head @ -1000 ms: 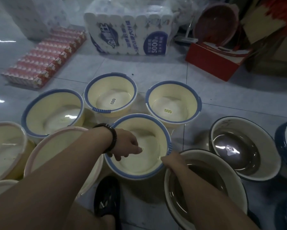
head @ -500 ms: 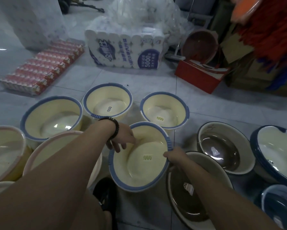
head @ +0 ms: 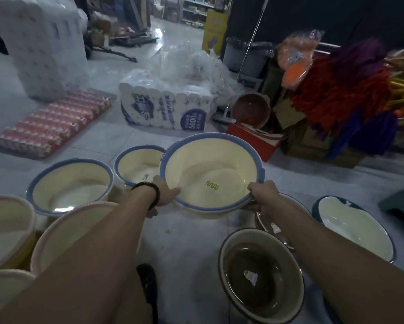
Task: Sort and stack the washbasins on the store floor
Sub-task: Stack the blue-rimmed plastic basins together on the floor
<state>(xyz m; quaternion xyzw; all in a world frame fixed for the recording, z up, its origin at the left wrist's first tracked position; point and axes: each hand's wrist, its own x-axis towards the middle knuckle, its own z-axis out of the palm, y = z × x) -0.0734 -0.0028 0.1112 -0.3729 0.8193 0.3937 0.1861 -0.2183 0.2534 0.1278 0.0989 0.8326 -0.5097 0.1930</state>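
**Blue-rim basin (head: 210, 181) held up in both hands**

Head view: L hand (head: 166, 195) grips the basin's near-left rim, thumb inside, fingers under; dark bracelet (head: 149, 192) on that wrist. R hand (head: 264, 195) grips the near-right rim, fingers curled round it. Basin is off the floor (head: 184, 242), mid-scene, tilted w/ its mouth toward the camera, partly covering a smaller blue-rim basin (head: 138, 167) behind it. Larger blue-rim basin (head: 70, 185) sits left of that. Pink-rim basins (head: 79, 228) at the floor's near-left. Dark enamel basin (head: 261, 274) near-right, under the R forearm; white navy-rim basin (head: 355, 228) further right. Tissue-roll pack (head: 166, 108) at the far side
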